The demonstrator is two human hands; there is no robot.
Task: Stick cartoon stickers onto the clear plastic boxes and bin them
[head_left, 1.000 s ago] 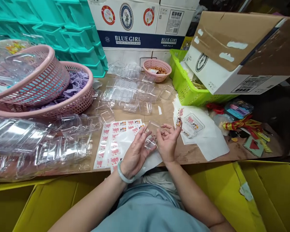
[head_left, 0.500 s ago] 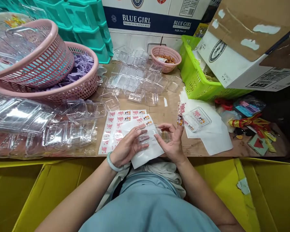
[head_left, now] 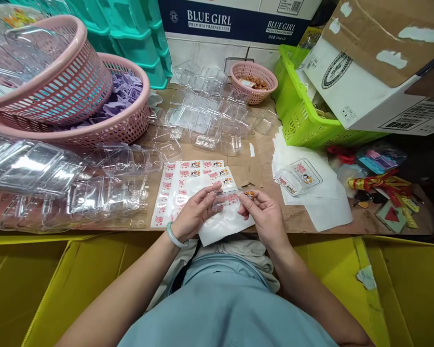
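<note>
Hands: my left hand (head_left: 195,212) and right hand (head_left: 264,214) both pinch a small clear box (head_left: 227,198) with a sticker on it, fingers curled shut around its ends, just above the worktop's (head_left: 347,224) near edge.
Under them: sticker sheets (head_left: 188,180) and white backing paper (head_left: 222,224).
Right: a stickered box (head_left: 298,176) on more paper.
Left: clear lids (head_left: 58,183), nothing blocking my reach.
Farther: empty boxes (head_left: 210,115), pink baskets (head_left: 94,111), green crate (head_left: 304,115), cartons (head_left: 231,21).
</note>
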